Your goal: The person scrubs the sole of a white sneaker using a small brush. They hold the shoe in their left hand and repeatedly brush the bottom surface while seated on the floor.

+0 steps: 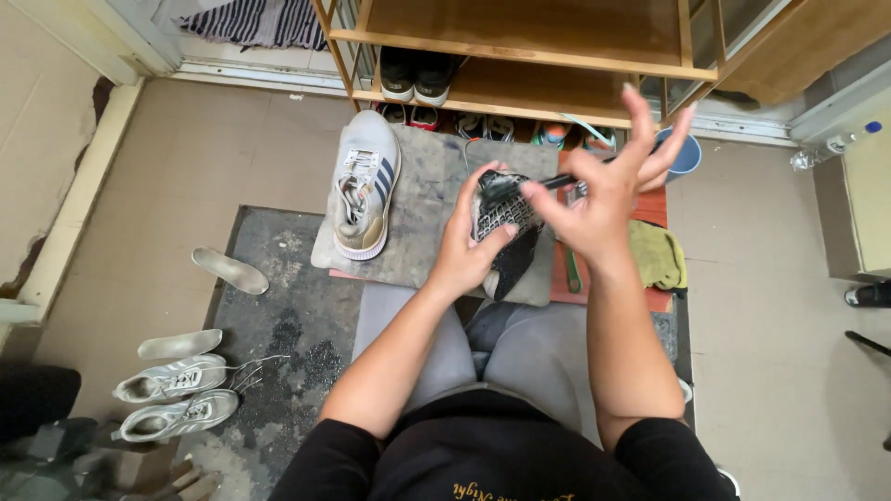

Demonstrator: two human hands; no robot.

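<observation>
A tiled floor runs up to a wooden shoe rack (520, 46), and a seated person in grey trousers works over a stained grey pad (427, 213) laid across a low stand in front of the knees.

At the middle of the pad, the left hand (464, 250) grips a dark patterned shoe (506, 232), fingers wrapped round its side so it stays tilted up toward the face and steady. The right hand (599, 199) pinches the handle of a small dark brush (534, 184) between thumb and forefinger, the other fingers fanned up and out of the way; the bristle end rests on the top of the shoe. Holding the shoe off the pad likely gives the brush a firm surface to press against.

Just to the left on the same pad lies a white and grey sneaker (365, 181), sole down, toe pointing away, near enough to reach but apart from the working hands. To the right a yellow cloth (657, 252) lies on a red mat (650, 209), with a blue bowl (689, 153) beyond it, both within easy reach of the right hand.

On the floor at far left sit a pair of white sneakers (176, 397) with loose laces and two removed insoles (229, 269), set apart from the pad. More shoes line the rack's lower shelves.
</observation>
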